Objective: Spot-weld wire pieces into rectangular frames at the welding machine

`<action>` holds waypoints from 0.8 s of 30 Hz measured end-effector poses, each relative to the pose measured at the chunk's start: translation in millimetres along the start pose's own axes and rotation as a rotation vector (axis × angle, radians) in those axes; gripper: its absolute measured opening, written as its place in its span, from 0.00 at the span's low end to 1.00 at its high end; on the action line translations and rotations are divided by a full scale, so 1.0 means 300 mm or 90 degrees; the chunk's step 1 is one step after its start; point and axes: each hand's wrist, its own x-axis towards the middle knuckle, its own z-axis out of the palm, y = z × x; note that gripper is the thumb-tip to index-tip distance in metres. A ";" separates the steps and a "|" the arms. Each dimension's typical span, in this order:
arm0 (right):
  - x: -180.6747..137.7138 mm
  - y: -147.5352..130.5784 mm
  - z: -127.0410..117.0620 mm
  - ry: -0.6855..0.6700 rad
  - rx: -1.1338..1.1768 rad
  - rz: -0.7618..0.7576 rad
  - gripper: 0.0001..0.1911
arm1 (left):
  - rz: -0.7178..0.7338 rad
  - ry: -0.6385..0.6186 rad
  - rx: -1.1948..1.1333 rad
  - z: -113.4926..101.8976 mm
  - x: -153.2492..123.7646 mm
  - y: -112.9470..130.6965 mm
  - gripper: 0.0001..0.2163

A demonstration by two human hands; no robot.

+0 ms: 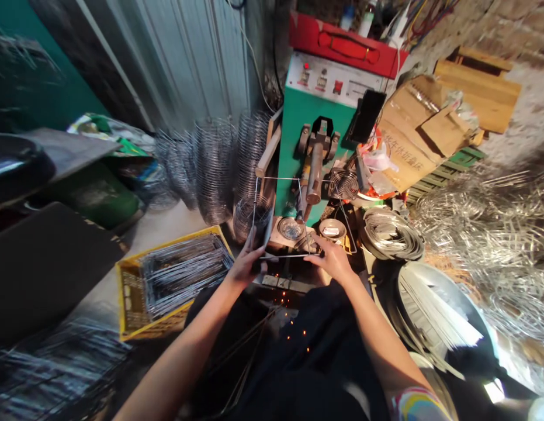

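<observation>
In the head view, a thin rectangular wire frame (284, 256) is held in front of a green spot welder (293, 117). My left hand (246, 264) is closed round the frame's near left corner. My right hand (333, 260) pinches its near side further right, thumb and fingers together. The frame's far side reaches up beside the welder's electrode arm (314, 175). Orange sparks (284, 301) fall below the frame, in front of my dark clothing. Near the electrode are a round dish of small bits (290, 228) and a small bowl (333, 229).
On the left is a yellow crate (122, 292) holding bent wire frames. Stacks of wire coils (215, 169) stand behind it. At right are a coil of flat strip (392, 234), a metal basin (477, 304) of straight rods, loose wire heaps (508, 257) and a cardboard box (412, 146).
</observation>
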 end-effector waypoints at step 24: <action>0.318 0.141 -0.009 0.079 -0.055 -0.052 0.26 | 0.052 0.016 -0.015 -0.087 0.353 0.081 0.40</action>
